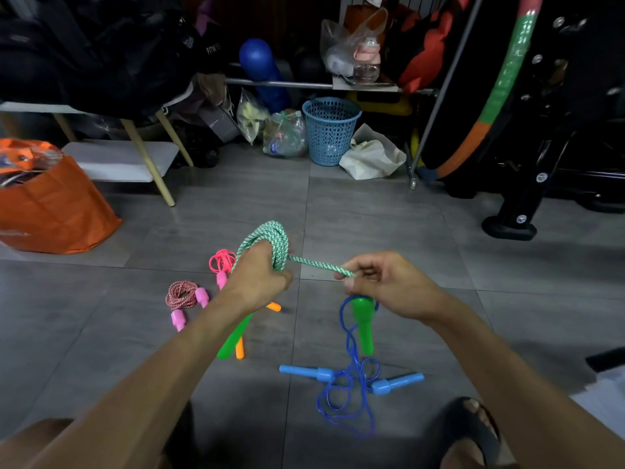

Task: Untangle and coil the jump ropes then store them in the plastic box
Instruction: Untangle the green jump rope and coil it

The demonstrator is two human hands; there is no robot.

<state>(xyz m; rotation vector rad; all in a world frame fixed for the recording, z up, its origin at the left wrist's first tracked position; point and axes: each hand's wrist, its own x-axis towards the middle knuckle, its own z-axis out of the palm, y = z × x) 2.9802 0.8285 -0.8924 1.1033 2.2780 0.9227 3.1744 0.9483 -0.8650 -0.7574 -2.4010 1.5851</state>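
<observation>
A: In the head view, what is being held?

B: A green-and-white braided cotton jump rope is gathered in loops in the left hand, whose grip is clenched around the bundle. The free tail is pinched in the grip of the right hand, stretched taut between the two hands. One bright green plastic handle hangs below the right hand; the other green handle shows under the left wrist.

A: Which step is judged to be in hand?

B: Coiling, nearly finished for this rope. Next, the tail would probably be wrapped round the loops and tucked in.

A: And the rest?

B: On the grey tiled floor, a thin blue plastic rope with blue handles lies loose and uncoiled. A red-and-white rope with pink handles and a pink rope lie bunched. The plastic box cannot be made out with certainty.
</observation>
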